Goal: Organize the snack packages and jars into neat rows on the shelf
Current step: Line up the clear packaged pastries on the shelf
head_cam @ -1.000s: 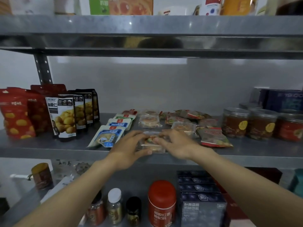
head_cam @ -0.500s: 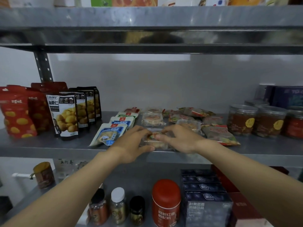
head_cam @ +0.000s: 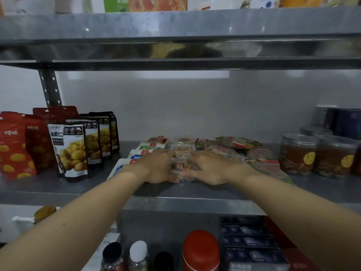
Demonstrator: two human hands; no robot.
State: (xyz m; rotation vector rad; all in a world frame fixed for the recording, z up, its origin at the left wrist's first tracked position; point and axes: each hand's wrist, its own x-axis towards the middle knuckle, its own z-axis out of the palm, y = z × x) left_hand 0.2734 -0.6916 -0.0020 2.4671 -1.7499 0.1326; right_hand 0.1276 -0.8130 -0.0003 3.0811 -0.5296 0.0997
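Note:
On the middle metal shelf [head_cam: 58, 189], my left hand [head_cam: 156, 167] and my right hand [head_cam: 209, 167] both grip a clear snack packet [head_cam: 182, 166] that lies flat near the front edge. Behind it lie more clear packets [head_cam: 182, 149] in a line toward the wall. Left of them is a row of white and blue pouches [head_cam: 144, 151], partly hidden by my left hand. Red-printed packets [head_cam: 259, 153] lie to the right. Clear jars [head_cam: 298, 153] with silver lids stand at the far right.
Black chestnut pouches [head_cam: 70, 151] and red bags [head_cam: 13, 145] stand upright at the left. Dark blue boxes [head_cam: 345, 122] stand behind the jars. The lower shelf holds small bottles [head_cam: 137, 255], a red canister [head_cam: 201, 251] and stacked dark boxes [head_cam: 252, 243]. The upper shelf [head_cam: 175, 24] hangs overhead.
Both hands stay on the clear packet and have pushed it slightly farther back on the shelf. The camera has tilted a little.

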